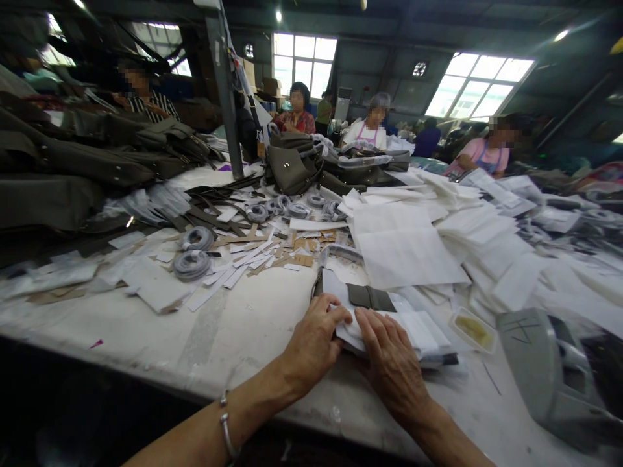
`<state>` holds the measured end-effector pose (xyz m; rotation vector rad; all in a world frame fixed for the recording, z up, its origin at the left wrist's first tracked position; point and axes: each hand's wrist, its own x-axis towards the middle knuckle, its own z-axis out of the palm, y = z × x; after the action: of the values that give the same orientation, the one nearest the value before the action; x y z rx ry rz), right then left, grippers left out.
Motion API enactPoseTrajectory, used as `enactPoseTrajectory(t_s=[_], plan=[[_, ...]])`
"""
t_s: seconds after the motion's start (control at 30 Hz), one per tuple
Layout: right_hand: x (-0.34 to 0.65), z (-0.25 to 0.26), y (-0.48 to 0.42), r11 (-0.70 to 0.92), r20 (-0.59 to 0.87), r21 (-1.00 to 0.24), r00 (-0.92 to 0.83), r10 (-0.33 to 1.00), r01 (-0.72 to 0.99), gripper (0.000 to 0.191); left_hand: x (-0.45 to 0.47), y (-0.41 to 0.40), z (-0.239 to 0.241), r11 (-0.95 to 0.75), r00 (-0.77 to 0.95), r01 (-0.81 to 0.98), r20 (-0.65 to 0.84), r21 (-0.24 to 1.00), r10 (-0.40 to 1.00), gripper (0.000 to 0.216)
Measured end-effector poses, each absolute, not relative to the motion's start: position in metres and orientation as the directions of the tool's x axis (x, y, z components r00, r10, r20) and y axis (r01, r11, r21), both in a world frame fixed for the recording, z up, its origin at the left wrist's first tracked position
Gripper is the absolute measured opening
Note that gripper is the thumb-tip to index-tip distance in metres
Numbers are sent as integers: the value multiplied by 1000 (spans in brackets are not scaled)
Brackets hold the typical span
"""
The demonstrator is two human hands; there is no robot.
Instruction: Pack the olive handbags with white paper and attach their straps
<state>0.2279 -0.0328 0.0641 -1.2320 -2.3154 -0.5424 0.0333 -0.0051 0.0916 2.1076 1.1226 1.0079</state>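
Both my hands rest on a flat stack of white sheets (418, 331) at the near edge of the white worktable (233, 331). My left hand (314, 340) curls its fingers over the stack's left edge, gripping it. My right hand (389, 360) lies flat on top, fingers stretched out and pressing down. A dark olive leather piece (372, 297) lies on the stack just beyond my fingertips.
Piles of white paper sheets (409, 250) cover the table's right half. Grey coiled cords (192, 264), paper strips and olive handbags (292, 168) lie further back and left. A small tray of glue (473, 329) and a grey machine (545, 363) sit at right. Several people work across the table.
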Motion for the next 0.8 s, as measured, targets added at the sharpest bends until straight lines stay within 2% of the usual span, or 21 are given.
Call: enactPoseTrajectory(t_s=[0.13, 0.23, 0.3, 0.37, 0.43, 0.5, 0.6, 0.8], plan=[[229, 63, -32, 523, 576, 121, -489, 655, 844, 59, 34, -6, 100, -506, 387, 500, 342, 703, 857, 46], [229, 63, -31, 566, 564, 94, -512, 648, 819, 59, 32, -13, 102, -540, 436, 589, 326, 601, 839, 43], [228, 63, -31, 584, 562, 73, -518, 646, 808, 55, 29, -20, 96, -571, 449, 667, 353, 480, 821, 41], [227, 63, -30, 584, 565, 53, -506, 651, 810, 52, 27, -24, 86, -612, 443, 730, 471, 305, 763, 34], [225, 64, -30, 578, 568, 35, -492, 660, 816, 49, 26, -26, 75, -653, 462, 748, 615, 116, 639, 30], [223, 67, -29, 574, 564, 18, -482, 670, 819, 46, 27, -26, 67, -673, 492, 740, 695, -16, 524, 35], [221, 73, -28, 566, 544, -14, -469, 696, 824, 47, 30, -25, 60, -657, 507, 749, 715, -89, 481, 42], [217, 83, -25, 552, 517, -62, -447, 730, 831, 47, 35, -20, 57, -664, 531, 736, 722, -133, 444, 39]])
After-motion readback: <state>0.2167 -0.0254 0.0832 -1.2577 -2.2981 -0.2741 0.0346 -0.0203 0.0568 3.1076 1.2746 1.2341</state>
